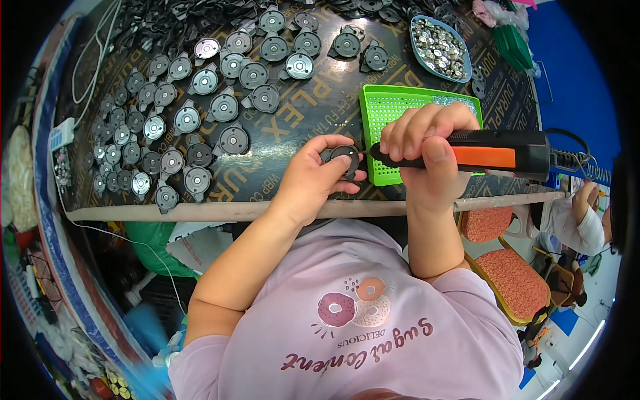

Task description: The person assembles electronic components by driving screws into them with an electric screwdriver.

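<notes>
My left hand (pixel 313 177) pinches a small round black part (pixel 344 162) between thumb and fingers, just above the table's front edge. My right hand (pixel 432 143) is wrapped round a black and orange electric screwdriver (pixel 490 158), held nearly level with its tip pointing left at the black part. Whether the tip touches a screw is too small to tell. Beneath my right hand lies a green perforated tray (pixel 375 120), with small bright screws (pixel 453 102) heaped at its far right. Many round black and silver parts (pixel 233 140) lie spread over the table to the left.
A blue tray (pixel 418 57) of small silver pieces stands at the back right, near a green basket (pixel 512 48). Black parts (pixel 180 23) are piled along the far edge. A coiled cord (pixel 587 170) trails right from the screwdriver. Red-seated chairs (pixel 510 277) and another person (pixel 580 217) are at right.
</notes>
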### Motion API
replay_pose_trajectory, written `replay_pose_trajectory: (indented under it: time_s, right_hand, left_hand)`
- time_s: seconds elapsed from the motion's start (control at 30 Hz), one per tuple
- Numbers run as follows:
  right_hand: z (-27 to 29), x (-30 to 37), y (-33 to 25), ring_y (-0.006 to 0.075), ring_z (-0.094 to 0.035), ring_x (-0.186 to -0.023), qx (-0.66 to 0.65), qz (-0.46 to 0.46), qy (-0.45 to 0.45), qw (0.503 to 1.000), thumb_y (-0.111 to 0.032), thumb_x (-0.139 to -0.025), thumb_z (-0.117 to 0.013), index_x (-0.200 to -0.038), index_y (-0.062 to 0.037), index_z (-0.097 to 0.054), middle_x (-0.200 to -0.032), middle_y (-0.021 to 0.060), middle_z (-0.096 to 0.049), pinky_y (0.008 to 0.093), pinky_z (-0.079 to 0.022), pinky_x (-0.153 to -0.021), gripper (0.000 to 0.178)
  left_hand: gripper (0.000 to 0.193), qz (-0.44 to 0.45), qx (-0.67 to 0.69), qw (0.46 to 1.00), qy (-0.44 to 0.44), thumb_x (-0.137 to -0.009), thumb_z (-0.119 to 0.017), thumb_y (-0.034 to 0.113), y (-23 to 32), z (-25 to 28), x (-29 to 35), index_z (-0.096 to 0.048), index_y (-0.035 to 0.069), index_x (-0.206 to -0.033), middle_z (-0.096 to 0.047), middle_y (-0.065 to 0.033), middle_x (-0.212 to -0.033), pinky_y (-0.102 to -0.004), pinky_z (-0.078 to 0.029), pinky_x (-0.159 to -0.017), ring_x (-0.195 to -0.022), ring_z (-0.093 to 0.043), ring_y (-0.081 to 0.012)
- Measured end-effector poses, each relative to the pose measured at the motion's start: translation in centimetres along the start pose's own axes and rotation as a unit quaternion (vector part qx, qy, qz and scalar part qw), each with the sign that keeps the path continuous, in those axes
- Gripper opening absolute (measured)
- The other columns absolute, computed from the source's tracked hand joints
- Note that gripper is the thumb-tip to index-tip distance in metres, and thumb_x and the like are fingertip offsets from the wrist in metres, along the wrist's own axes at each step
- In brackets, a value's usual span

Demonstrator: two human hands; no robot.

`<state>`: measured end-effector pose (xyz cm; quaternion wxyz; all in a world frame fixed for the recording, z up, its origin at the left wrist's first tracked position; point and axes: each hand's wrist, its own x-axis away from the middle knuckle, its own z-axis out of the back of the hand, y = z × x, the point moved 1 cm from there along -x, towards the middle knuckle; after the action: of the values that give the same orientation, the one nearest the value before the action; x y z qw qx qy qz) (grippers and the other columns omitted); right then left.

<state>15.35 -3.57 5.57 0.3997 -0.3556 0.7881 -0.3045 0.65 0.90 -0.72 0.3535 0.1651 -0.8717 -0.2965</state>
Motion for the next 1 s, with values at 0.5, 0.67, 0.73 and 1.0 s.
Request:
replay_pose_trajectory:
  time_s: [0.5, 0.67, 0.73, 1.0]
  right_hand:
    - [-0.5, 0.3, 0.2, 0.0133, -0.052, -0.054, 0.051, 0.022, -0.034, 0.998, 0.003, -0.077, -0.07, -0.084, -0.0056, -0.044, -0.066, 0.0066, -0.054, 0.0299, -0.049, -0.056, 0.029]
    - [-0.7, 0.2, 0.2, 0.013, -0.053, -0.053, 0.054, 0.017, -0.034, 0.998, 0.002, -0.077, -0.071, -0.084, -0.0059, -0.044, -0.066, 0.0065, -0.055, 0.029, -0.049, -0.056, 0.029]
    - [-0.7, 0.3, 0.4, 0.013, -0.053, -0.053, 0.076, 0.023, -0.042, 0.996, 0.002, -0.077, -0.071, -0.084, -0.006, -0.044, -0.065, 0.0062, -0.055, 0.0285, -0.049, -0.056, 0.029]
    - [-1.0, 0.7, 0.1, 0.0159, -0.051, -0.057, 0.157, 0.014, -0.082, 0.984, -0.006, -0.085, -0.066, -0.087, -0.0082, -0.042, -0.066, 0.0061, -0.053, 0.0329, -0.048, -0.057, 0.025]
  left_hand:
    - [0.031, -0.006, -0.013, 1.0, 0.009, -0.091, -0.053, 0.002, -0.1, -0.2, -0.1, -0.047, -0.003, -0.121, -0.062, -0.0137, -0.099, -0.0278, -0.059, -0.063, -0.084, -0.067, -0.0206]
    - [0.03, -0.001, -0.006, 1.0, 0.01, -0.091, -0.054, 0.002, 0.0, -0.3, 0.1, -0.047, -0.003, -0.12, -0.062, -0.0136, -0.1, -0.0266, -0.058, -0.062, -0.082, -0.067, -0.0195]
    - [0.029, 0.002, -0.001, 1.0, 0.013, -0.091, -0.053, 0.001, 0.0, -0.5, 0.1, -0.048, -0.003, -0.119, -0.061, -0.0131, -0.101, -0.0255, -0.058, -0.061, -0.081, -0.066, -0.0187]
    - [0.028, -0.02, -0.014, 0.999, 0.031, -0.091, -0.052, 0.001, -0.2, -0.6, 0.3, -0.048, -0.003, -0.119, -0.061, -0.014, -0.102, -0.0256, -0.058, -0.062, -0.081, -0.066, -0.0184]
